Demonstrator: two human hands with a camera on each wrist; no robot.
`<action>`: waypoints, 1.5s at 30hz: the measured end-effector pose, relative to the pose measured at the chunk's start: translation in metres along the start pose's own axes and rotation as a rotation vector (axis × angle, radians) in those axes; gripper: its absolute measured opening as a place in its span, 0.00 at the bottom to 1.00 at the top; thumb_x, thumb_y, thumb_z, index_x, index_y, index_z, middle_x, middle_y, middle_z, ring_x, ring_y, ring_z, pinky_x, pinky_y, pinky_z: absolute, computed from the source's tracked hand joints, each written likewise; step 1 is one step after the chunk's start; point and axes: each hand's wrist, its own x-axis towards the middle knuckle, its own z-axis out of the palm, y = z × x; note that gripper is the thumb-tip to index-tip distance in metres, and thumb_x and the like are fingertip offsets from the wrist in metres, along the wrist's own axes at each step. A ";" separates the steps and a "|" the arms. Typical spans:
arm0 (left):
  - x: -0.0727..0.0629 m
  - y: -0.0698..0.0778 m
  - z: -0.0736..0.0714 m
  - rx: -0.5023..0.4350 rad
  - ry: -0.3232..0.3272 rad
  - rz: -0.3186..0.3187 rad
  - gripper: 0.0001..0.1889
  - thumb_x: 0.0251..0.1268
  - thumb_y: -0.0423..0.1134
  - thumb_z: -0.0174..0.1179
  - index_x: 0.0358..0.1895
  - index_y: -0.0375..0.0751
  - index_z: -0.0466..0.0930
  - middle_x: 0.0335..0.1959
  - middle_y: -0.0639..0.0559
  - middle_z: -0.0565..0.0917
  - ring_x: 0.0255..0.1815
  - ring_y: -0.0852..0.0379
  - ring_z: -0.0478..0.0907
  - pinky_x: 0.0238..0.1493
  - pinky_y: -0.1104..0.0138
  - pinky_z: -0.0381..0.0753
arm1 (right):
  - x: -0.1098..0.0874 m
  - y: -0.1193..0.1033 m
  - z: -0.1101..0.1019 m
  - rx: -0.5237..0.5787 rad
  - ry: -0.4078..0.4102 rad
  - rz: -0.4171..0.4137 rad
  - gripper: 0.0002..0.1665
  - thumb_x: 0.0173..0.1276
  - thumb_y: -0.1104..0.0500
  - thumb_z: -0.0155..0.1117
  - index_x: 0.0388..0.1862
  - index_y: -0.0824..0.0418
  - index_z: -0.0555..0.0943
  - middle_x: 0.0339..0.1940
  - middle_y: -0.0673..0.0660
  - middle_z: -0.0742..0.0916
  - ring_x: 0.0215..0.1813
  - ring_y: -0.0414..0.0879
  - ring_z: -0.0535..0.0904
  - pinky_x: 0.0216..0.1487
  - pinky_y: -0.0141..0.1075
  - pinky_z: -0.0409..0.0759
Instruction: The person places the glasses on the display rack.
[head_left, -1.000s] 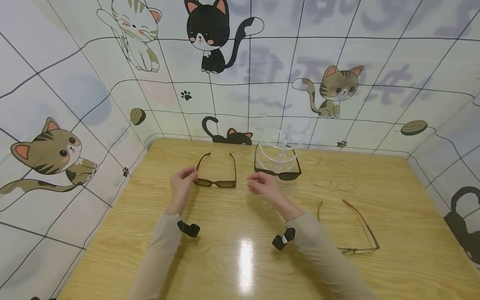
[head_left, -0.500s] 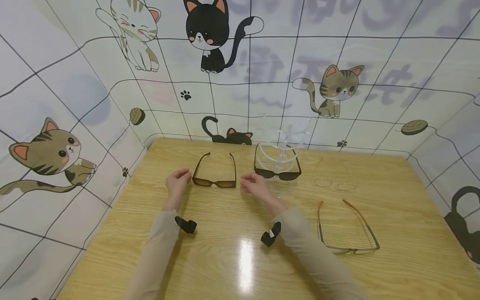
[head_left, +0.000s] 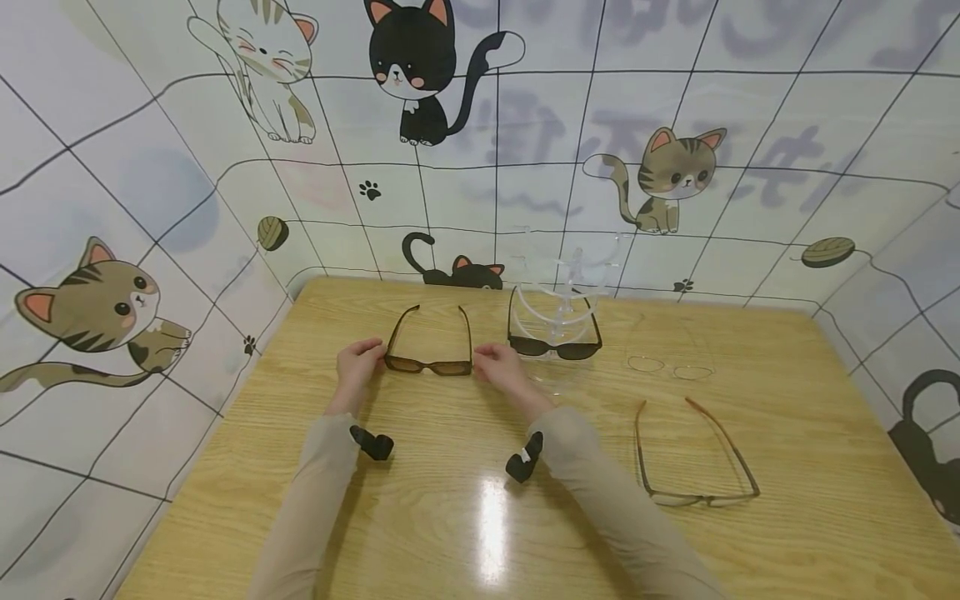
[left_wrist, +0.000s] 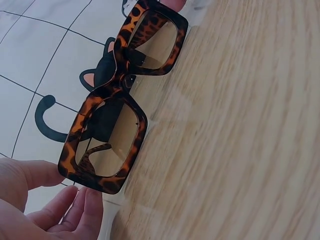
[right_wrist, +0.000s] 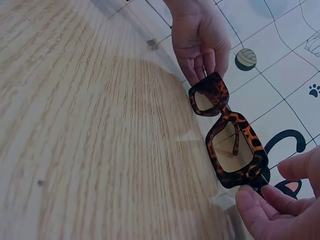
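Note:
Tortoiseshell sunglasses (head_left: 429, 367) with brown lenses lie on the table, temples spread and pointing at the wall. My left hand (head_left: 360, 362) holds their left front corner, thumb on one side and fingers below in the left wrist view. At the opposite corner my right hand (head_left: 501, 367) has its fingertips (right_wrist: 247, 197) against the frame, with the thumb curved round past the hinge. Just right of that hand are black sunglasses (head_left: 555, 347), temples open. A clear tiered display stand (head_left: 562, 314) rises among their temples; its outline is partly hard to see.
Thin wire-rimmed glasses (head_left: 670, 367) lie to the right. Nearer the front right are brown-templed glasses (head_left: 705, 500), opened out. The wooden table (head_left: 420, 500) backs onto a wall (head_left: 465, 192) with printed cats.
My left hand let go of the sunglasses' corner, drew slightly left, then came back to it. My right hand moved left from beside the black sunglasses to the tortoiseshell pair.

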 end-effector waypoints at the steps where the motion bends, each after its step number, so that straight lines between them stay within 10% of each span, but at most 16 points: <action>1: 0.001 0.000 0.000 0.003 0.002 -0.003 0.17 0.65 0.31 0.55 0.55 0.27 0.75 0.53 0.41 0.74 0.24 0.66 0.74 0.29 0.77 0.76 | 0.001 0.000 0.000 0.006 0.003 0.007 0.16 0.70 0.62 0.55 0.52 0.71 0.76 0.40 0.62 0.83 0.41 0.48 0.80 0.43 0.35 0.81; 21: 0.002 -0.002 -0.005 -0.012 -0.042 -0.032 0.19 0.63 0.32 0.57 0.56 0.28 0.75 0.55 0.42 0.74 0.27 0.66 0.74 0.39 0.73 0.74 | 0.006 0.003 0.002 0.031 -0.005 0.037 0.16 0.68 0.64 0.57 0.53 0.69 0.77 0.45 0.63 0.83 0.40 0.47 0.80 0.41 0.36 0.81; 31: -0.014 0.006 -0.015 -0.133 -0.125 -0.082 0.22 0.66 0.33 0.56 0.62 0.29 0.69 0.57 0.44 0.71 0.39 0.64 0.76 0.60 0.65 0.72 | -0.006 -0.004 -0.001 0.071 -0.004 -0.014 0.15 0.67 0.66 0.58 0.51 0.71 0.77 0.44 0.66 0.83 0.39 0.48 0.81 0.46 0.42 0.82; 45: -0.035 0.013 -0.029 -0.297 -0.218 -0.054 0.23 0.66 0.29 0.56 0.62 0.23 0.65 0.44 0.53 0.77 0.37 0.65 0.79 0.46 0.75 0.78 | -0.037 -0.023 -0.011 0.069 -0.052 -0.124 0.15 0.67 0.66 0.58 0.51 0.71 0.77 0.40 0.65 0.84 0.37 0.46 0.81 0.44 0.39 0.83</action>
